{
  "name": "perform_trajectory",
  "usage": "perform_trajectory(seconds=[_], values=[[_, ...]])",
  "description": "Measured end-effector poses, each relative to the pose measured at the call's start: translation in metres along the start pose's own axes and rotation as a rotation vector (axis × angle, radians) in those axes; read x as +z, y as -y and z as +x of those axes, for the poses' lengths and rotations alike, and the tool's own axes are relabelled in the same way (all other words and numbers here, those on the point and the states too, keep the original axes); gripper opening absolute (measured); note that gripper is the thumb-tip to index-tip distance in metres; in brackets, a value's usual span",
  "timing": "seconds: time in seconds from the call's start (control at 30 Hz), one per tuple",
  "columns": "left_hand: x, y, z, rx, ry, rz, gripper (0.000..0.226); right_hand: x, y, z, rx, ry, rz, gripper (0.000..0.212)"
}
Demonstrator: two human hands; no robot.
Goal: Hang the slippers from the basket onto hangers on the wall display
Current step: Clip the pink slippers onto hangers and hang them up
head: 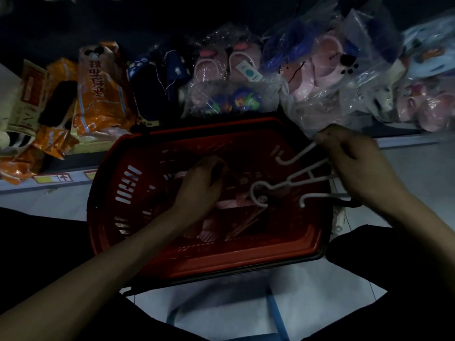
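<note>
A red plastic basket (305,244) sits on the floor between my knees. Pink slippers (229,205) lie dimly lit inside it. My left hand (202,183) reaches down into the basket with its fingers curled over the slippers; whether it grips one is hidden. My right hand (354,163) is over the basket's right rim and grips a white plastic slipper hanger (290,180), whose hook and two prongs point left over the basket.
A low shelf runs along the back with bagged pink slippers (221,67), dark blue slippers (157,80) and more clear-bagged pairs (327,70) to the right. Orange packages (98,94) pile at the left. Pale tiled floor (246,303) lies below the basket.
</note>
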State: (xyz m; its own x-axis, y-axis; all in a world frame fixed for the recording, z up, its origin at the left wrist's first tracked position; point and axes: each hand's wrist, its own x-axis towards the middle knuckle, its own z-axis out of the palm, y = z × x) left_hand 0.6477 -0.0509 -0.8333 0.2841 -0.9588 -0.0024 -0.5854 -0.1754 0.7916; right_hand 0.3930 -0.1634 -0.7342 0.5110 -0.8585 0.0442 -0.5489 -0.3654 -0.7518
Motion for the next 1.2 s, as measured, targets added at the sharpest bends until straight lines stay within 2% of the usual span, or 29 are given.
perform_trajectory(seconds=[0.1, 0.23, 0.37, 0.43, 0.53, 0.57, 0.67, 0.77, 1.0, 1.03, 1.1, 1.2], values=[[0.0, 0.001, 0.002, -0.005, 0.055, 0.033, 0.007, -0.009, -0.002, -0.006, 0.007, -0.107, -0.023, 0.032], [0.002, 0.001, 0.002, -0.017, 0.173, 0.013, 0.025, 0.005, -0.009, -0.013, 0.057, -0.292, -0.025, 0.034], [0.001, 0.003, 0.001, -0.005, 0.235, 0.052, 0.053, 0.021, -0.016, -0.015, 0.1, -0.383, 0.035, 0.037], [0.001, 0.002, 0.004, -0.021, 0.237, 0.031, 0.047, 0.027, -0.017, -0.015, 0.11, -0.413, 0.061, 0.036], [0.006, 0.002, 0.007, -0.028, 0.224, 0.068, 0.021, 0.037, -0.014, -0.015, 0.131, -0.467, 0.102, 0.029], [0.009, 0.002, 0.008, -0.032, 0.21, 0.071, 0.019, 0.041, -0.013, -0.016, 0.142, -0.487, 0.125, 0.027], [0.017, 0.0, 0.007, -0.037, 0.187, 0.017, 0.018, 0.059, -0.012, -0.02, 0.183, -0.552, 0.123, 0.025], [0.026, -0.005, -0.001, 0.045, 0.239, 0.011, 0.024, 0.078, -0.012, -0.022, 0.233, -0.592, 0.084, 0.024], [0.019, -0.001, -0.003, 0.104, 0.148, 0.07, 0.027, 0.061, 0.006, -0.006, 0.327, -0.524, 0.437, 0.021], [0.013, -0.001, -0.002, 0.077, 0.123, 0.027, 0.027, 0.056, 0.01, -0.006, 0.345, -0.495, 0.495, 0.018], [-0.002, -0.006, 0.0, -0.108, 0.079, -0.193, 0.028, 0.05, 0.015, -0.006, 0.377, -0.42, 0.627, 0.012], [-0.03, -0.014, 0.008, -0.25, -0.004, -0.511, 0.022, 0.052, 0.018, -0.01, 0.419, -0.288, 0.747, 0.019]])
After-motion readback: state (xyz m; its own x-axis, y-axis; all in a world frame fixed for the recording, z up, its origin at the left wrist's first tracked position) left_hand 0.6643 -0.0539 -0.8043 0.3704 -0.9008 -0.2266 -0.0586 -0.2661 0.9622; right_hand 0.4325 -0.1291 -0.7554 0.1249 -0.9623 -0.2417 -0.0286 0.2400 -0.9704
